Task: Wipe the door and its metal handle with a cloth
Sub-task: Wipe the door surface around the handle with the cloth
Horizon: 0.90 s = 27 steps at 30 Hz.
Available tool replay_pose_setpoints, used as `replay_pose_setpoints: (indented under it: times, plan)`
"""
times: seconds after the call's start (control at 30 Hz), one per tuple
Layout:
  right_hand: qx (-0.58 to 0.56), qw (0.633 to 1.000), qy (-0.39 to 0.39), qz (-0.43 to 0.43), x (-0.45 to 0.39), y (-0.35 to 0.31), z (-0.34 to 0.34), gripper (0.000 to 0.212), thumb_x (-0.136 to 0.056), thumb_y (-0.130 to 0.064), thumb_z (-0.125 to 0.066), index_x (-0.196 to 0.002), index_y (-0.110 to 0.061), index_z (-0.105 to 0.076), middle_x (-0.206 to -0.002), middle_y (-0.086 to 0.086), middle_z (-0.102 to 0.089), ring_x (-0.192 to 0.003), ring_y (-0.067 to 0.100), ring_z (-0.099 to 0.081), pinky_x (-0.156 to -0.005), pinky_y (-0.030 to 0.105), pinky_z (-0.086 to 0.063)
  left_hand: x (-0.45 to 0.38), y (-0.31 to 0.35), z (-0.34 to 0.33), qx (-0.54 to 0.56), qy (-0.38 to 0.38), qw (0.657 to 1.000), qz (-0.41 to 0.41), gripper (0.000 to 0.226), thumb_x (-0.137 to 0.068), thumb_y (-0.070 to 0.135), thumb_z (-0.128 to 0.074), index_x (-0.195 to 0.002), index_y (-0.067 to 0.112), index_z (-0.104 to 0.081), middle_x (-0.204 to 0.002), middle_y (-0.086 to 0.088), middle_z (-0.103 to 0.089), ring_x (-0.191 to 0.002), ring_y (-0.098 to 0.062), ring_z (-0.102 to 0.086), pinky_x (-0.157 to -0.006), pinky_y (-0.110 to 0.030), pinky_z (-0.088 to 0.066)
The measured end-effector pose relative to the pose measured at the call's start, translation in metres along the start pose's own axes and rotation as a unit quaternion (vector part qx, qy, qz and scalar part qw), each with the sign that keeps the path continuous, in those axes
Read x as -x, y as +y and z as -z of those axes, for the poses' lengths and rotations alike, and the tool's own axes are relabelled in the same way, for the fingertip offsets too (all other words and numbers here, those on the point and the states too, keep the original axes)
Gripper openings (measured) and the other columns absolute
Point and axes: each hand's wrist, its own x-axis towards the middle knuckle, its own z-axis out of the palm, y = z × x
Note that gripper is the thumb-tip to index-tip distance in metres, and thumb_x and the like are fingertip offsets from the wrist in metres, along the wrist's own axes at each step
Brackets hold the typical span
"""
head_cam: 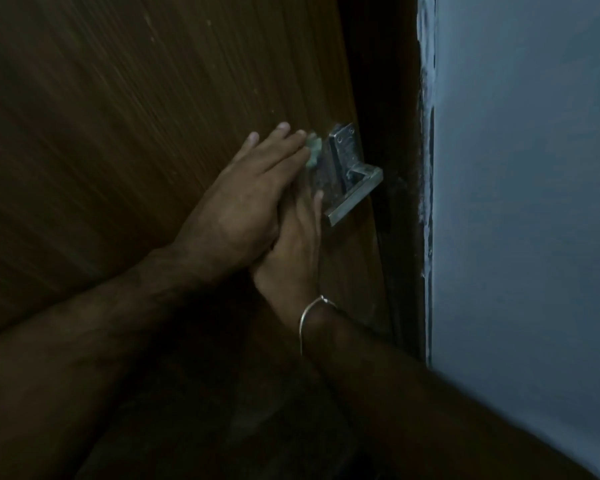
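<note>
The brown wooden door (136,116) fills the left of the view. Its metal handle (352,199) sits on a steel plate near the door's right edge. My left hand (250,202) lies flat on the door just left of the plate, with its fingers straight. A bit of pale green cloth (314,150) pokes out at its fingertips. My right hand (291,258), with a thin bangle on the wrist, lies flat underneath the left hand. One straight digit shows beside the lever; the rest of its fingers are hidden.
A dark gap and the door frame (395,202) run down right of the handle. Beyond it stands a blue-grey wall (534,202) with a chipped painted edge. The light is dim.
</note>
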Motion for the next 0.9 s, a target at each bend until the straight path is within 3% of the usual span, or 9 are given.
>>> replay_pose_setpoints:
  times: [0.17,0.27,0.43,0.53,0.7,0.9]
  plan:
    - [0.029,0.999,-0.023,-0.028,0.026,0.01,0.002,0.059,-0.102,-0.023,-0.042,-0.156,-0.02,-0.018,-0.165,-0.007,-0.01,-0.151,0.004,-0.003,-0.123,0.045,-0.01,0.008,0.001,0.012,0.037,-0.011,0.999,0.016,0.065,-0.085,-0.001,-0.045,-0.149,0.003,-0.035,-0.161,-0.01,-0.026,-0.151,-0.018,-0.011,-0.122,-0.033,-0.003]
    - [0.003,1.0,-0.011,0.002,-0.002,0.012,0.001,0.06,-0.104,-0.025,-0.043,-0.156,-0.021,-0.014,-0.165,-0.005,-0.011,-0.151,0.005,-0.005,-0.124,0.039,-0.003,0.007,0.002,0.009,0.054,0.016,0.998,0.009,0.064,-0.085,0.003,-0.041,-0.148,0.0,-0.036,-0.16,-0.011,-0.028,-0.151,-0.019,-0.014,-0.124,-0.036,-0.007]
    - [0.067,0.996,-0.059,-0.007,0.019,0.029,0.016,0.059,-0.102,-0.028,-0.039,-0.155,-0.02,-0.016,-0.165,-0.005,-0.008,-0.151,0.008,-0.006,-0.119,0.051,-0.02,0.009,0.005,0.008,0.038,-0.002,0.999,0.013,0.065,-0.084,0.002,-0.042,-0.149,0.004,-0.035,-0.161,-0.009,-0.026,-0.15,-0.015,-0.008,-0.121,-0.032,-0.001]
    - [0.017,0.997,-0.07,0.011,-0.005,0.033,0.016,0.062,-0.104,-0.031,-0.039,-0.157,-0.025,-0.006,-0.165,-0.007,-0.003,-0.151,0.011,-0.008,-0.116,0.051,-0.028,0.006,0.004,-0.001,0.015,0.009,1.0,-0.007,0.06,-0.088,0.013,-0.038,-0.147,0.003,-0.04,-0.159,-0.012,-0.032,-0.149,-0.017,-0.011,-0.12,-0.038,-0.004]
    - [0.061,0.995,-0.054,-0.051,0.016,0.05,0.025,0.057,-0.104,-0.023,-0.042,-0.151,-0.026,-0.01,-0.163,-0.001,-0.016,-0.15,0.011,-0.01,-0.122,0.045,-0.01,0.006,0.008,-0.006,-0.008,-0.004,1.0,-0.004,0.048,-0.092,0.018,-0.043,-0.137,0.006,-0.054,-0.151,-0.011,-0.045,-0.148,-0.023,-0.023,-0.119,-0.045,-0.012]
    - [0.082,0.994,-0.078,-0.008,0.008,0.059,0.037,0.056,-0.103,-0.023,-0.044,-0.153,-0.012,-0.023,-0.162,0.007,-0.019,-0.15,0.015,-0.01,-0.121,0.048,-0.018,0.013,0.004,-0.006,-0.021,-0.003,1.0,-0.006,0.051,-0.085,0.007,-0.047,-0.136,0.004,-0.054,-0.15,-0.013,-0.047,-0.147,-0.021,-0.022,-0.119,-0.045,-0.014]
